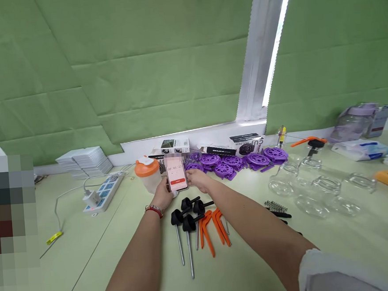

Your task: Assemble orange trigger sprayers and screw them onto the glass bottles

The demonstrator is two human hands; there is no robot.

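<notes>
A smartphone (177, 175) with a running-time display and a red button stands tilted back against the boxes behind it. My left hand (163, 194) grips its lower left edge. Over at the phone's right edge, my right hand (198, 179) has its fingers closed on the side. An orange-lidded shaker cup (148, 174) stands just left of the phone. Nearer to me lie several metal rods with black knob heads (188, 225) and orange plastic handles (207, 233), between my forearms.
Purple plastic discs (234, 163) are heaped right of the phone. Glass jars (313, 203) stand at the right, with springs (276, 206) nearby. At the left are a power strip (109, 192) and stacked white sheets (84, 161). A water bottle (355, 123) stands far right.
</notes>
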